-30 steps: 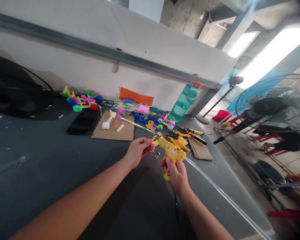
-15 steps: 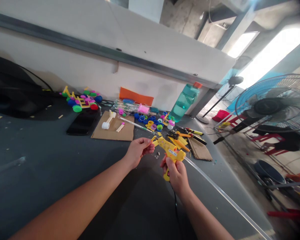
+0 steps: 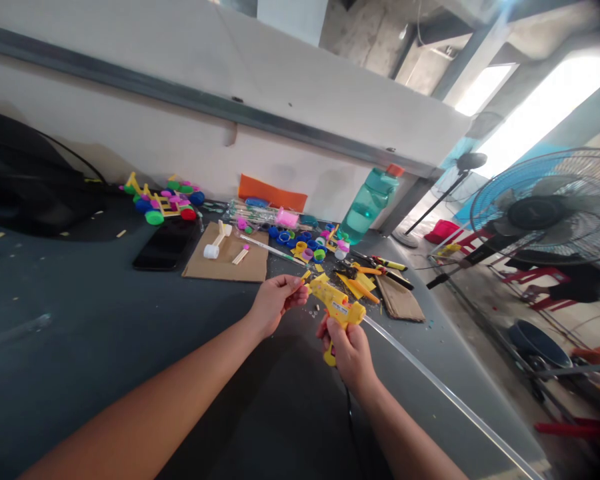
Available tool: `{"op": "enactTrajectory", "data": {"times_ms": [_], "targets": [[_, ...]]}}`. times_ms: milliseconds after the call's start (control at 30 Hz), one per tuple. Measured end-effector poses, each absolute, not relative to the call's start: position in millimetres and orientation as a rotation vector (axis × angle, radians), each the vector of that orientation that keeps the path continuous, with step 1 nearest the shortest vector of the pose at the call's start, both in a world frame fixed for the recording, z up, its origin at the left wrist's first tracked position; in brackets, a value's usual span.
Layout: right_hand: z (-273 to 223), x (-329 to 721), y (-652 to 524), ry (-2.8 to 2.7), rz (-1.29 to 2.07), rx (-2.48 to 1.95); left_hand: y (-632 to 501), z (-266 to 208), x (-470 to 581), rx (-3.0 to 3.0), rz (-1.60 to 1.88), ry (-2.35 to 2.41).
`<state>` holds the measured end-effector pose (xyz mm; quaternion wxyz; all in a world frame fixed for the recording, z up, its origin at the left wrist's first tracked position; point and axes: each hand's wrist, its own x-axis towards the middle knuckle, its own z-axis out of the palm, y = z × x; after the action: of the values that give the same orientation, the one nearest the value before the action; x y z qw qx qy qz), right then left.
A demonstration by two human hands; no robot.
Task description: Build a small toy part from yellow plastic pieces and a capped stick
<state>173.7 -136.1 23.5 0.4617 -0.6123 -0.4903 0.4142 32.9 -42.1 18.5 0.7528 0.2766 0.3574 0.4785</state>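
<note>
My right hand (image 3: 347, 347) is wrapped round the handle of a yellow glue gun (image 3: 337, 301). A long clear glue stick (image 3: 440, 387) sticks out of its back end, and a dark cord hangs below the grip. Between the fingertips of my left hand (image 3: 279, 303) is a small yellow piece (image 3: 306, 275), too small to make out fully. The gun's nozzle points at this piece, close to the left fingertips; whether they touch I cannot tell. Beyond the hands lies a cardboard piece (image 3: 205, 265) bearing a white-capped stick part (image 3: 217, 241) and short sticks (image 3: 241, 253).
Coloured bottle caps (image 3: 307, 255) lie behind the hands, near a teal bottle (image 3: 370, 203). Orange-handled pliers (image 3: 366, 293) rest by another cardboard piece (image 3: 400, 300). A phone (image 3: 164, 247) and colourful cap models (image 3: 165, 203) are at left. A fan (image 3: 540, 213) stands beyond the right table edge.
The glue gun and my right hand have shifted slightly left and down, the nozzle dropping below the yellow piece. My left hand is nearly still.
</note>
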Motion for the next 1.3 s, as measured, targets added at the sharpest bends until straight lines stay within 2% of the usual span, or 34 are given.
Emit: {"op": "enactTrajectory", "data": {"times_ms": [900, 1167, 1300], "targets": [[27.3, 180.9, -132.7, -1.122, 0.988, -1.385, -40.9, 13.3, 33.9, 0.680, 1.026, 0.780], [35.0, 181.4, -127.8, -1.040, 0.813, -1.355, -39.4, 15.2, 34.0, 0.679, 1.013, 0.796], [50.2, 201.1, -123.5, -1.027, 0.608, -1.425, -38.3, 16.0, 32.2, 0.678, 1.004, 0.791]]}}
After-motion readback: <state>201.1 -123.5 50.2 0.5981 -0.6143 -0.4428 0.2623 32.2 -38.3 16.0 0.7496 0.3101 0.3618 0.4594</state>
